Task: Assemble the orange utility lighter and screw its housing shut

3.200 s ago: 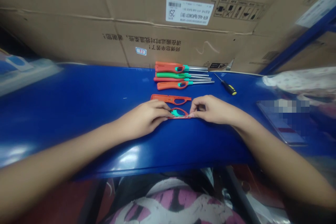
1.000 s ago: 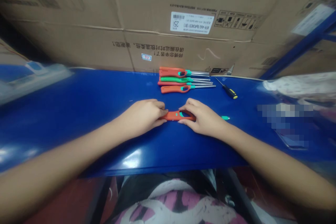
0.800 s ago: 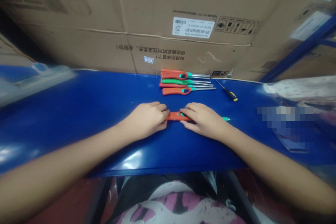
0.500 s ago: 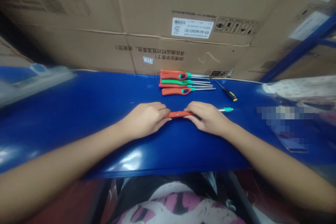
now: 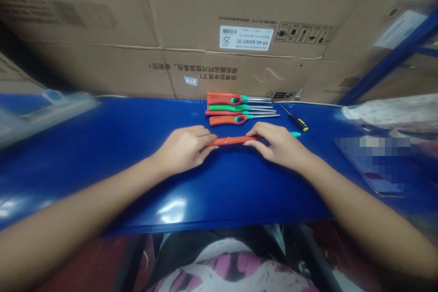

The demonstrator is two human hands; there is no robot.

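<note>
An orange lighter (image 5: 232, 140), long and slim, lies crosswise between my two hands. My left hand (image 5: 186, 150) pinches its left end with thumb and fingers. My right hand (image 5: 278, 146) grips it farther right, hiding part of it; a teal tip shows beyond the knuckles. Just behind, several long-nosed lighters lie in a stack, among them a green lighter (image 5: 224, 107) and an orange lighter (image 5: 226, 120) nearest me. Their metal rods point right.
A screwdriver (image 5: 298, 122) with a black and yellow handle lies right of the stack. A phone-like flat device (image 5: 379, 182), partly blurred, rests farther right on the blue table (image 5: 137, 200). A large cardboard box (image 5: 119, 23) stands behind. White cloth (image 5: 393, 112) lies at the right edge.
Both hands have shifted slightly away from me with the lighter. The right hand has slid a little rightward, so more of the orange body shows between the hands.
</note>
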